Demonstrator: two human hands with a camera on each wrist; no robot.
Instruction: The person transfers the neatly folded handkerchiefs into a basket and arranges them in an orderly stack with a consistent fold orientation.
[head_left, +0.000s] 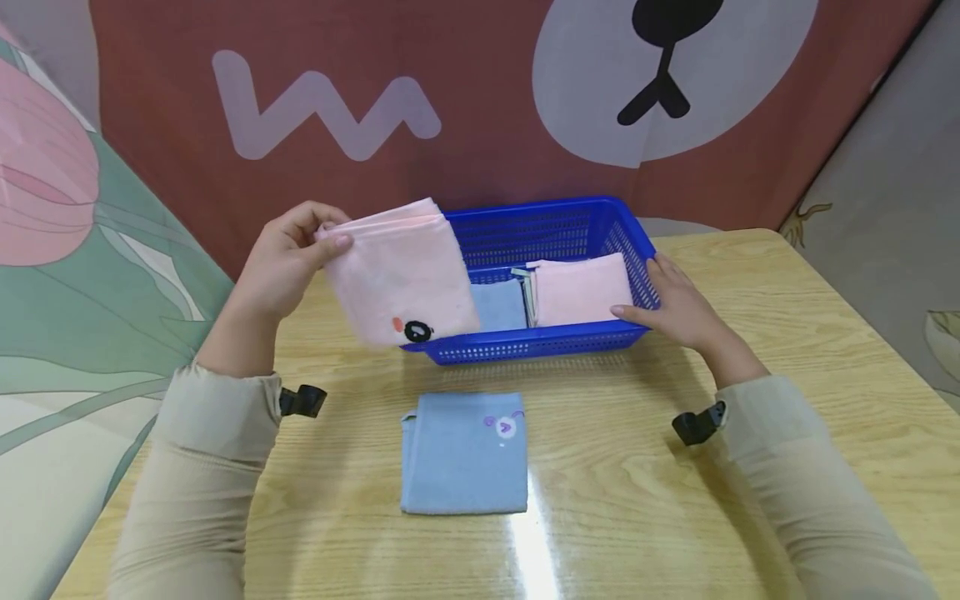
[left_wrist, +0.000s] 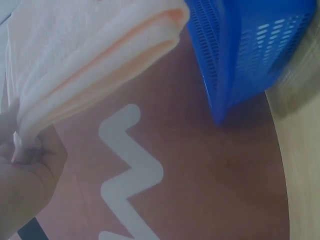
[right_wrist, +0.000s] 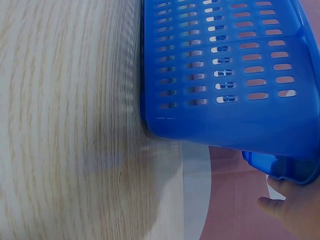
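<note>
My left hand [head_left: 288, 258] pinches a folded pink towel [head_left: 405, 279] by its upper left corner, thumb in front. An embroidered dark eye and an orange spot show near the towel's lower edge. The towel hangs in front of the left part of a blue plastic basket [head_left: 540, 343], hiding some of it. At the basket's right end my right hand [head_left: 678, 304] holds the rim, its thumb over the front corner. Inside the basket are another folded pink towel [head_left: 585, 292] and a blue towel [head_left: 498, 307], with thin folded edges of cloth [head_left: 527, 296] between them.
On the wooden table [head_left: 615, 467], in front of the basket, a folded blue towel [head_left: 465, 458] lies flat with a small white and purple animal face on it. Behind the table hangs a reddish-brown printed cloth [head_left: 480, 100], close to the basket's back.
</note>
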